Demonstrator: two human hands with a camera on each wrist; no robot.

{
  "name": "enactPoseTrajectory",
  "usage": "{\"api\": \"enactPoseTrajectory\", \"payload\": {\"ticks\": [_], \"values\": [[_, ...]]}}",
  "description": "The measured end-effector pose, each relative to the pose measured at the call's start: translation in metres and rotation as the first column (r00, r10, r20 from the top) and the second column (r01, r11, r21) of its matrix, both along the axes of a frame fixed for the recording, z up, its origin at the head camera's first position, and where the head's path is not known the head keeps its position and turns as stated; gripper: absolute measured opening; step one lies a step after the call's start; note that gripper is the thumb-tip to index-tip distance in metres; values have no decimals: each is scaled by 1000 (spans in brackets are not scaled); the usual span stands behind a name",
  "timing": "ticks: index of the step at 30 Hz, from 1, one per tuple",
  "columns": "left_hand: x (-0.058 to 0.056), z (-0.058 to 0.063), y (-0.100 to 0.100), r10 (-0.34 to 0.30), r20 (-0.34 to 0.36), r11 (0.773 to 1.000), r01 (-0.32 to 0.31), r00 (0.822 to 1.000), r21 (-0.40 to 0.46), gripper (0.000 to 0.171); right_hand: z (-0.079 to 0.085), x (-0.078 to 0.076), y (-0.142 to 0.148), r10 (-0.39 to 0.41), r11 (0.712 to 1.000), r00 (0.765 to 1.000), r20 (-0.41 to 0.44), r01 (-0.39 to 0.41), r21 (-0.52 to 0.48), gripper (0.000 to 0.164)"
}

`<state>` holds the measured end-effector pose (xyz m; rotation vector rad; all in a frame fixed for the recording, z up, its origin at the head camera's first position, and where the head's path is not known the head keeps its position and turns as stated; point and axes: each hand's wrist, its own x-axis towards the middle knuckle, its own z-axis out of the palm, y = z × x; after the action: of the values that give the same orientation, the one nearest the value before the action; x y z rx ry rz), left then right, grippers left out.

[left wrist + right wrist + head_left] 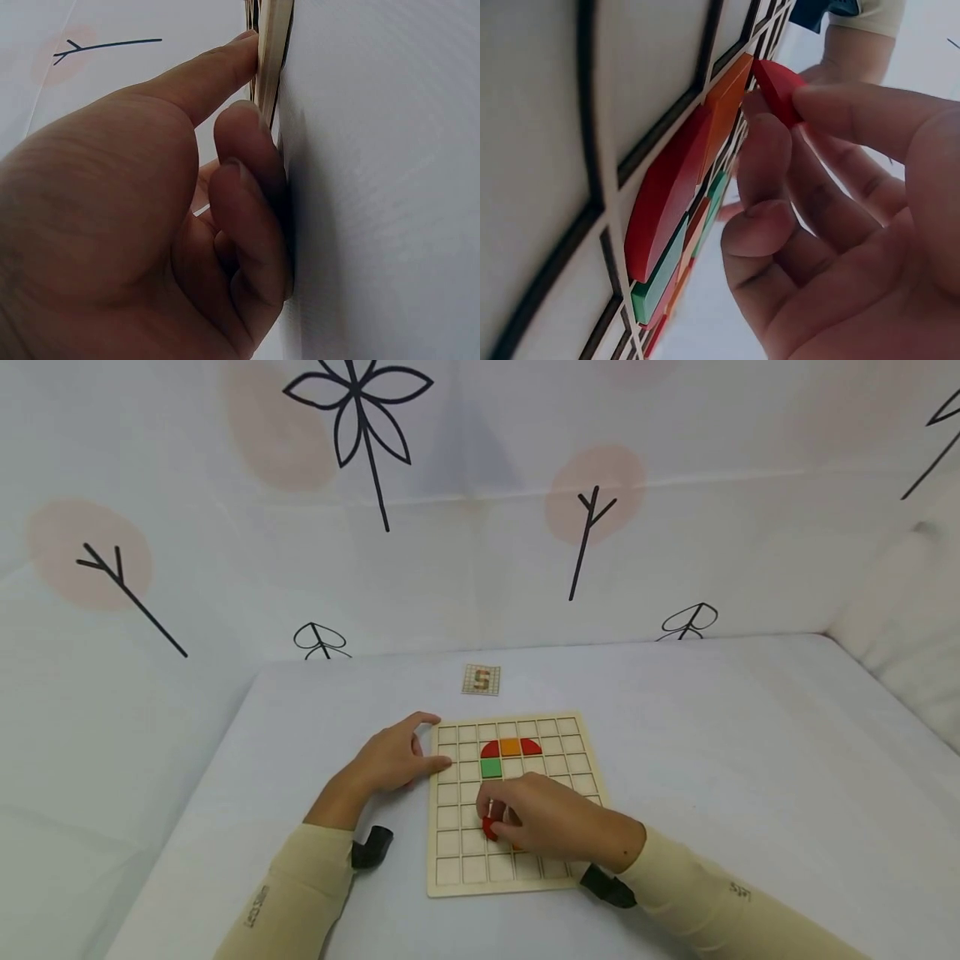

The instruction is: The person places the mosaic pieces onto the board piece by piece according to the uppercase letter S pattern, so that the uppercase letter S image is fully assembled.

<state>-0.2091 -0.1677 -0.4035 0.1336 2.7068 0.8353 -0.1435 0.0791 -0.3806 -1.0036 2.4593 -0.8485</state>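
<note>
My right hand (547,814) pinches a red quarter-round tile (778,90) between thumb and fingertips, close over the lower part of the wooden grid board (457,870). Right beside that tile, an orange tile (726,105) and a red rounded tile (669,195) sit in the grid; in the head view my hand mostly hides them. At the board's left edge is my left hand (393,756), its thumb touching the edge and its index finger at the top corner. The other left fingers are curled against the table. A bit of red shows beneath that hand.
Higher on the board lie two red quarter-round tiles (530,747), an orange square (510,747) between them and a green square (491,767) below. A small card (481,680) with a coloured S-shaped pattern lies behind the board. White cloth (712,760) covers the table.
</note>
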Motion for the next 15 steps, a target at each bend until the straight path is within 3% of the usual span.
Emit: {"api": "enactPoseTrajectory", "payload": {"ticks": [15], "values": [[0, -1, 0, 2, -5, 1000, -2, 1000, -5, 73, -2, -1, 1, 29, 999, 1000, 3, -30, 33, 12]]}}
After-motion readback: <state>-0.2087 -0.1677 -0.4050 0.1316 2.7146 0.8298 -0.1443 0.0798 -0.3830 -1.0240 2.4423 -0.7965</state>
